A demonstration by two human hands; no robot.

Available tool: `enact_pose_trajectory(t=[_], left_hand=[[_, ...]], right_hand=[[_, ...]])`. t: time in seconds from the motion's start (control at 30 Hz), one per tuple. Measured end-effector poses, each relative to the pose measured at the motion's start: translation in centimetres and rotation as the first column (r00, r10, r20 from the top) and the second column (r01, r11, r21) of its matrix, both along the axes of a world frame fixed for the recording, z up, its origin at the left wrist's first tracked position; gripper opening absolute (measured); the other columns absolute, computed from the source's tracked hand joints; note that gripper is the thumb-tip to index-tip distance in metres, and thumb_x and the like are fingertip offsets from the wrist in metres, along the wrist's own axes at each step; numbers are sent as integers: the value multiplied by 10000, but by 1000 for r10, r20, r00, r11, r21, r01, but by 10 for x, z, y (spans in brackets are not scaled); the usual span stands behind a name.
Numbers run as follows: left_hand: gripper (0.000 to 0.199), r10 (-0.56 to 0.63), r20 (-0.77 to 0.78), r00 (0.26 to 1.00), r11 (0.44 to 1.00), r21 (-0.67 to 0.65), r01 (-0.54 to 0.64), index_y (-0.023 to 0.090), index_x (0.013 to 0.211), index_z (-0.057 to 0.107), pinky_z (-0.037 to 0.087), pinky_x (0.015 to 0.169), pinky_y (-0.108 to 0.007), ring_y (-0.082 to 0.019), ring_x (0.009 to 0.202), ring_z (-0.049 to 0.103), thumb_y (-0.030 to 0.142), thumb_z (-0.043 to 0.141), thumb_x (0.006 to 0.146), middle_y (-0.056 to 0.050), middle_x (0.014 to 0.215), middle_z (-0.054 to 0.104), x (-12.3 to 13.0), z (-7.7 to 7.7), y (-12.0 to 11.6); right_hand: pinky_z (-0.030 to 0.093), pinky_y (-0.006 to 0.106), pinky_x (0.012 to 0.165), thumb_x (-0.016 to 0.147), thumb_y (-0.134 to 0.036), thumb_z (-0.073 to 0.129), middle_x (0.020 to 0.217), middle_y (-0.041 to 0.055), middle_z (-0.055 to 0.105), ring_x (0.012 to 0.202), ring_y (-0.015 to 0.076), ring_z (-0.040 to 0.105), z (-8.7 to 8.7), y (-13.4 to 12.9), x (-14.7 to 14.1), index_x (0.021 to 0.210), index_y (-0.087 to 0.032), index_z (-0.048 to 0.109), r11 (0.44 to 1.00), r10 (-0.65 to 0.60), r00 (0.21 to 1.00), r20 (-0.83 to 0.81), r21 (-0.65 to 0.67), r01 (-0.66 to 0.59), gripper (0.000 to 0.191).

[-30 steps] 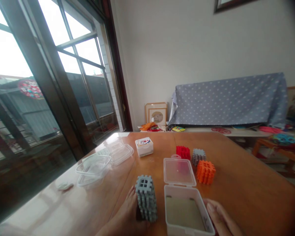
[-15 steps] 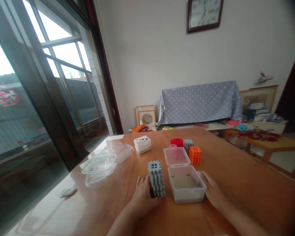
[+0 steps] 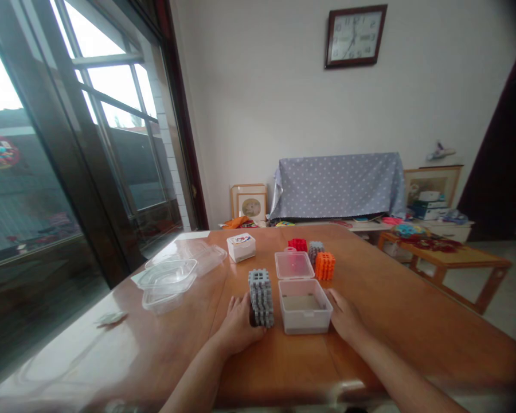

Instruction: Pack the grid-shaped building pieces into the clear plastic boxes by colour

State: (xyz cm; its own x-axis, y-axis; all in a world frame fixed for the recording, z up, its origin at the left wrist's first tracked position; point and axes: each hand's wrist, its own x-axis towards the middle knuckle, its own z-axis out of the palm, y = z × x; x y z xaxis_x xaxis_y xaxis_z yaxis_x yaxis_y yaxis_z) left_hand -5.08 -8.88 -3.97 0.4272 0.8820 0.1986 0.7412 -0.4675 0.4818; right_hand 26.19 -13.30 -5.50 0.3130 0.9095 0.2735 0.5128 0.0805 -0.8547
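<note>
My left hand (image 3: 236, 324) is closed around the side of a stack of grey interlocking plastic pieces (image 3: 261, 298) standing on the table. Its thumb lies low at the near side, while the other fingers are partly hidden behind the stack. Just right of it sits a clear plastic box (image 3: 306, 321), its hinged lid (image 3: 294, 265) folded back. The box looks empty inside. My right hand (image 3: 346, 315) rests against the box's right wall, fingers stretched along it. Beyond the lid are a red block (image 3: 297, 245), another grey block (image 3: 316, 251) and an orange block (image 3: 325, 266).
On the left of the wooden table (image 3: 395, 321) are clear plastic containers (image 3: 167, 281) and a small crumpled item (image 3: 112, 319). A white box (image 3: 241, 248) stands farther back. A low wooden table (image 3: 451, 252) is off to the right.
The camera view has shifted, so the table's things appear slightly higher and farther left. Both hands keep their places at the grey stack and the plastic box.
</note>
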Motion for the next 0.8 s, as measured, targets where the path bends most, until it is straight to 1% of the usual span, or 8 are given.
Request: enact_pose_trajectory(t=[0.1,0.2,0.37,0.47,0.67,0.8], left_hand=[[739,0,2,1000,1000,-8,0,247,1321,435,98,1231,-514,-356,1315,465,314,736,649,-97,1344,577,0,1,-2],[735,9,8,1000,1000,-4,-9,234,1320,440,111,1228,-500,-356,1319,461,315,735,652,-96,1336,573,0,4,-3],[672,-21,-13,1000,1000,-21,21,211,1272,470,244,1170,-491,-353,1247,506,309,722,658,-101,1272,587,-1,12,-6],[670,-29,-28,999,999,-26,28,207,1261,473,280,1146,-478,-351,1232,510,301,727,648,-98,1255,589,-1,14,-7],[686,-41,22,999,999,-23,42,220,1276,467,303,1130,-447,-345,1266,489,298,730,648,-97,1311,564,-1,14,-7],[680,-43,47,998,998,-33,45,212,1267,472,257,1151,-478,-355,1263,486,295,733,644,-107,1291,573,-1,12,-6]], right_hand=[[421,307,670,868,-640,455,709,20,699,703,234,620,-1,0,1,721,-243,615,1000,9,1000,9,4,-9,452],[415,305,673,879,-622,443,727,21,704,714,235,624,-3,1,2,744,-247,627,1000,19,1000,16,6,-19,439],[385,297,654,915,-603,401,715,15,685,697,231,623,-8,4,4,734,-258,589,999,35,996,81,-40,-32,433],[377,299,656,938,-594,362,719,17,681,697,231,627,-11,6,5,746,-260,563,998,31,991,131,-66,-22,435],[396,299,666,954,-585,340,796,25,714,749,233,655,-9,6,3,779,-260,565,994,67,978,200,-99,-48,432],[432,305,698,947,-588,365,874,37,741,812,243,678,-10,7,3,856,-264,617,994,77,980,186,-96,-60,420]])
